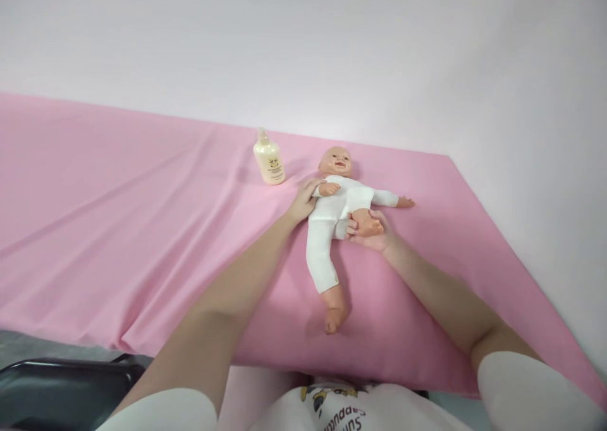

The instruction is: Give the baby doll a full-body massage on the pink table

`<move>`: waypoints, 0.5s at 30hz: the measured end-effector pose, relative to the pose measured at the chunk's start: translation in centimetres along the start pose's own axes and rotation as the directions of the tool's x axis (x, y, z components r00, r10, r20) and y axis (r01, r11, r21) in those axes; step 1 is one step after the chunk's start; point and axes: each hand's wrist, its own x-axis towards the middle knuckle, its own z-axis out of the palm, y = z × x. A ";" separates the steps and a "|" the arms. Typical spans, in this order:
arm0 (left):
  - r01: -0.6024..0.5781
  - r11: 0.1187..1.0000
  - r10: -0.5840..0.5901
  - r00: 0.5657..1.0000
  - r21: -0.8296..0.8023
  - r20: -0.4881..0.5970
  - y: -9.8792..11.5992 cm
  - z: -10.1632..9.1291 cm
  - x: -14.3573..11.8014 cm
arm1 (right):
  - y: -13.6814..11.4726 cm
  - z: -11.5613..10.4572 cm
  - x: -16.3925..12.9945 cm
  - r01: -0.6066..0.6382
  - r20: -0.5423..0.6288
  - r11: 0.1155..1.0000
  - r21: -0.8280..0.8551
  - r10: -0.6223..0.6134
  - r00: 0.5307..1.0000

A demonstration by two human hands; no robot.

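Observation:
A baby doll [332, 200] in a white cloth body lies face up, its head towards the far edge of the table. My left hand [305, 201] is closed against the doll's side at the upper arm; some of its fingertips are hidden by the arm. My right hand [379, 234] grips the doll's leg on the right near the foot [367, 224], and that leg is bent up towards the belly. The other leg [320, 254] stretches out towards me. Beyond my left hand stands a pump bottle [270, 160] with pale yellow contents and a printed label.
A pink cloth [142, 229] with creases on its left side covers the table. White wall [284, 52] rises behind the table and along the right. A black chair [61, 393] is at the lower left, below the table's near edge.

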 end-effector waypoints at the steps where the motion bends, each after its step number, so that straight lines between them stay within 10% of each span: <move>1: 0.022 1.000 -0.023 0.999 -0.020 -0.022 0.0 0.1 -0.1 | 0.0 0.0 -0.1 -0.018 0.038 1.000 -0.023 0.019 0.999; 5: 0.206 0.966 -0.233 0.955 -0.154 -0.184 -0.6 0.4 -0.3 | 0.3 0.2 -0.7 -0.120 0.270 0.982 -0.145 0.156 0.950; 10: 0.320 0.886 -0.439 0.814 -0.337 -0.381 -3.0 0.3 0.0 | -0.1 1.6 -0.6 -0.400 0.322 0.736 -0.547 0.625 0.711; 15: 0.338 0.831 -0.518 0.760 -0.441 -0.393 -4.4 0.0 0.1 | -0.4 1.7 -0.2 -0.362 0.332 0.719 -0.594 0.628 0.703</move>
